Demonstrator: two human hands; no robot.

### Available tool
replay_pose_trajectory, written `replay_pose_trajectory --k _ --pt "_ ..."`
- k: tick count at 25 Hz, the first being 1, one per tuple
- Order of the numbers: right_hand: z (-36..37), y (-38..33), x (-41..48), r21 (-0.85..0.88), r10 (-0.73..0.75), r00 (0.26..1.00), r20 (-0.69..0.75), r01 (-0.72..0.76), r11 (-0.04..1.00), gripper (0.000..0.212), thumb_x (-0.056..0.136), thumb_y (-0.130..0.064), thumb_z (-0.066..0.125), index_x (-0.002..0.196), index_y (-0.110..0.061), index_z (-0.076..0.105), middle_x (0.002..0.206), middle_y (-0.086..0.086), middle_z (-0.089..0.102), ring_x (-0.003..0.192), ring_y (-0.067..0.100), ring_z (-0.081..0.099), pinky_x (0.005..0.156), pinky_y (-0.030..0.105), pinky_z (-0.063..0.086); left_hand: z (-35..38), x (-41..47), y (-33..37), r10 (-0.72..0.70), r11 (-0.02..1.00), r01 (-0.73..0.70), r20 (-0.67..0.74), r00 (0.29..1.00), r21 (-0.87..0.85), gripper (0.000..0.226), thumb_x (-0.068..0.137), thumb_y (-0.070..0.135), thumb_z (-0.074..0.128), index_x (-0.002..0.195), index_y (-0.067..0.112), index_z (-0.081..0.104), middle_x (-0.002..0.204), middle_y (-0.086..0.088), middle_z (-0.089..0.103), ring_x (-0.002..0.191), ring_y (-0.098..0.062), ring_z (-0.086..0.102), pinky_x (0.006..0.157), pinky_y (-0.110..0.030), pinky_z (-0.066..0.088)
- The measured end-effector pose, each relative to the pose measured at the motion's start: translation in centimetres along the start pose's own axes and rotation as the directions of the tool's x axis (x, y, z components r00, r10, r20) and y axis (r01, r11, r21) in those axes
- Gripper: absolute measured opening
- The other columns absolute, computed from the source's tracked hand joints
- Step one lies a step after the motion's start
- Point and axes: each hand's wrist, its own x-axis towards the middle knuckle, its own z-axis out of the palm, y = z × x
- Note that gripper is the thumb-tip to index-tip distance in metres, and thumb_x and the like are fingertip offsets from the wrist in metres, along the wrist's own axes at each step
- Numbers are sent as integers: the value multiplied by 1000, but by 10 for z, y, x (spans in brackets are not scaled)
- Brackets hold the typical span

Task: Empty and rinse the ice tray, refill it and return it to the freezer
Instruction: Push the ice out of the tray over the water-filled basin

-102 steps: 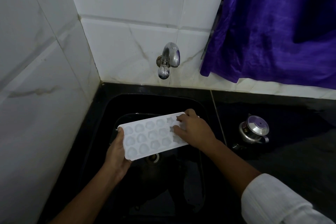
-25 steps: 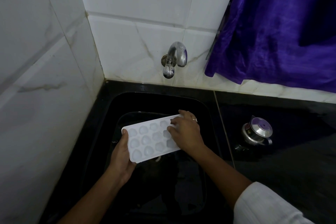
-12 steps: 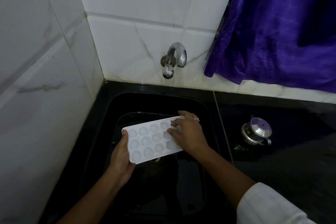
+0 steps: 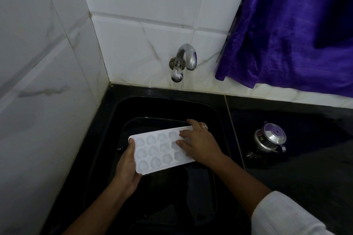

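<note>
Both hands hold the white ice tray (image 4: 158, 150) over the black sink (image 4: 112, 120), low and a little left of centre. At the tray's left, near corner, the left hand (image 4: 127, 167) grips the end, thumb lying along the top edge and fingers curled underneath. The tray lies with its cells facing up, its long side running left to right and its right end further away. Whether the pale, rounded cells hold ice or are bare cannot be told. On the tray's right end the right hand (image 4: 199, 145) is clamped, its bent fingers spread over the cells and one finger hooked over the far edge; its thumb is hidden. A ring (image 4: 204, 126) sits on one finger, and a white sleeve (image 4: 282, 215) covers the near forearm. Above the sink's far edge, a metal tap (image 4: 184, 59) juts from the white tiled wall (image 4: 133, 15). Right of the sink, a small lidded steel pot (image 4: 271, 139) stands on the black counter (image 4: 315, 168). A purple curtain (image 4: 286, 34) hangs at the far right.
</note>
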Motion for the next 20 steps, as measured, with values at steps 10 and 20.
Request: replay_pose_trajectory --k 10,20 --pt "-1 -5 0 -7 25 999 -21 -25 1000 43 94 -52 61 124 -22 71 158 2 34 141 28 36 105 41 46 2 -2 -2 10 1000 -9 -3 1000 10 65 107 60 32 135 14 67 122 -12 77 110 -32 76 93 -48 57" --pt "9 -3 -7 -71 -39 997 -72 34 997 48 100 -46 52 136 -16 62 157 10 38 144 30 34 115 42 35 4 -7 -9 9 999 -9 -7 1000 -45 68 106 60 31 138 11 64 125 -15 76 113 -34 74 96 -49 56"
